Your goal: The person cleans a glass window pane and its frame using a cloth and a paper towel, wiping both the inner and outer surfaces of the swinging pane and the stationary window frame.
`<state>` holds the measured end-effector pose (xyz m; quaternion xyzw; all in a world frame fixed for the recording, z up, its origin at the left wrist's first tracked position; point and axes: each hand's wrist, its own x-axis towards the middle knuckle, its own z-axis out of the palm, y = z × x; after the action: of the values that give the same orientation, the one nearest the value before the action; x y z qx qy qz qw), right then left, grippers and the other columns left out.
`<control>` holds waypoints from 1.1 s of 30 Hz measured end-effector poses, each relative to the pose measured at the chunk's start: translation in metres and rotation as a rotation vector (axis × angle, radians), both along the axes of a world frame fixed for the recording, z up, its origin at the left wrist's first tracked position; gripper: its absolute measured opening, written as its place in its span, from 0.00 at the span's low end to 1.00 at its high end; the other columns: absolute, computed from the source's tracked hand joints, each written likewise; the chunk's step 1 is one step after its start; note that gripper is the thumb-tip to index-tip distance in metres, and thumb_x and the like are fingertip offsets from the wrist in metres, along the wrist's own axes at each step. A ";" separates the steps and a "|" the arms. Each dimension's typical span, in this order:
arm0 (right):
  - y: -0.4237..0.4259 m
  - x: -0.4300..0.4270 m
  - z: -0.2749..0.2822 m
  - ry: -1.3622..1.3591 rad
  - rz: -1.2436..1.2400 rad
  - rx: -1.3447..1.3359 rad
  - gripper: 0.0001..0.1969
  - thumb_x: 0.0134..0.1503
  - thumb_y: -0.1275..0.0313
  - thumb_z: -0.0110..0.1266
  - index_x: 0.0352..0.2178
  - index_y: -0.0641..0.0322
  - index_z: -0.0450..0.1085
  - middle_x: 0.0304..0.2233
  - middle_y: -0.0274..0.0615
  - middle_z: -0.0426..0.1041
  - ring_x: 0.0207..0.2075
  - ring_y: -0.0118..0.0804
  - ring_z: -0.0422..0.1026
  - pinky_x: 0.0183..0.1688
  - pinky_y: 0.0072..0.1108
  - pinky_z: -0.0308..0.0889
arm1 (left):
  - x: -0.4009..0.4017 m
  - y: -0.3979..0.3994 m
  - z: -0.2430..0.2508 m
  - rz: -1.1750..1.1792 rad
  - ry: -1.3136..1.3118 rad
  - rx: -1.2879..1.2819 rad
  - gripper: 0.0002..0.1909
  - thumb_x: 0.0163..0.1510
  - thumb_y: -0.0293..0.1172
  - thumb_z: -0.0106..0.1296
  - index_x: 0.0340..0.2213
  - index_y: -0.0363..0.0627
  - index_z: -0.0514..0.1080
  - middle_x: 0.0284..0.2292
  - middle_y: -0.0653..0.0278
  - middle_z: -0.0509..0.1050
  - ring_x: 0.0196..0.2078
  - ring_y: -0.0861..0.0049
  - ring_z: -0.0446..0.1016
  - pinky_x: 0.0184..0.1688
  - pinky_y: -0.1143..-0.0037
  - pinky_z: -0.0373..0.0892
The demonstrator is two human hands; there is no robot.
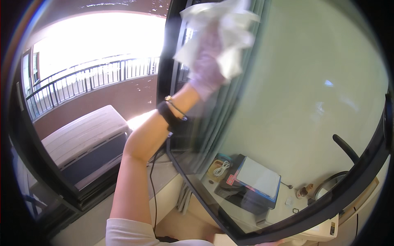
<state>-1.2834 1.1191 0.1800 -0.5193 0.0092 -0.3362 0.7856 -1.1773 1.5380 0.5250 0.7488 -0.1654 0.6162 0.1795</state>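
My left hand, in a thin pale purple glove, is raised high and holds a crumpled white wipe. Motion blurs both the hand and the wipe. They are at the upper part of the glass pane of an open window sash; contact with the glass cannot be made out. Dark frame borders the pane, and a black window handle shows on the right. At the bottom edge, a sliver of my right hand shows by the sash's lower frame; its grip is mostly hidden.
Through the pane appear a grey-green curtain, a black printer with papers, a coiled white cable and a small bottle. Outside stand an air-conditioner unit and a railing. A black cord hangs beside my left arm.
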 end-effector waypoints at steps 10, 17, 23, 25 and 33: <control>0.014 -0.007 0.025 -0.013 0.095 0.143 0.21 0.59 0.57 0.35 0.47 0.63 0.54 0.41 0.40 0.61 0.44 0.33 0.62 0.49 0.23 0.57 | -0.082 -0.258 -0.020 -0.236 -0.314 0.409 0.36 0.50 0.56 0.34 0.55 0.46 0.53 0.57 0.59 0.51 0.61 0.61 0.45 0.61 0.56 0.36; -0.012 0.007 -0.005 0.015 -0.078 -0.118 0.23 0.58 0.54 0.38 0.40 0.66 0.64 0.38 0.46 0.66 0.34 0.35 0.66 0.34 0.23 0.64 | -0.066 -0.152 0.046 0.233 -0.410 0.381 0.39 0.48 0.57 0.38 0.55 0.45 0.50 0.58 0.56 0.49 0.60 0.58 0.46 0.59 0.55 0.39; -0.013 0.007 -0.005 0.012 -0.110 -0.135 0.23 0.58 0.55 0.39 0.41 0.67 0.63 0.41 0.47 0.65 0.37 0.36 0.65 0.37 0.25 0.63 | 0.002 0.031 0.074 0.841 -0.267 0.257 0.36 0.48 0.24 0.44 0.57 0.42 0.44 0.57 0.47 0.44 0.61 0.59 0.42 0.62 0.71 0.41; -0.013 0.009 -0.007 0.007 -0.119 -0.145 0.23 0.58 0.55 0.39 0.41 0.67 0.63 0.41 0.48 0.64 0.38 0.36 0.65 0.38 0.25 0.62 | 0.026 0.097 0.064 0.457 -0.124 0.034 0.33 0.47 0.22 0.43 0.55 0.43 0.47 0.54 0.50 0.51 0.57 0.61 0.49 0.58 0.73 0.48; -0.013 0.010 -0.016 0.005 -0.166 -0.185 0.23 0.59 0.57 0.39 0.43 0.68 0.62 0.45 0.49 0.62 0.42 0.38 0.64 0.42 0.27 0.61 | 0.042 0.080 0.109 0.761 0.068 0.124 0.28 0.51 0.33 0.38 0.54 0.40 0.53 0.55 0.42 0.50 0.60 0.56 0.44 0.62 0.68 0.40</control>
<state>-1.2730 1.1062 0.1639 -0.5880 0.0232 -0.3980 0.7038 -1.1353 1.6180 0.6338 0.7859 0.0933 0.6026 -0.1021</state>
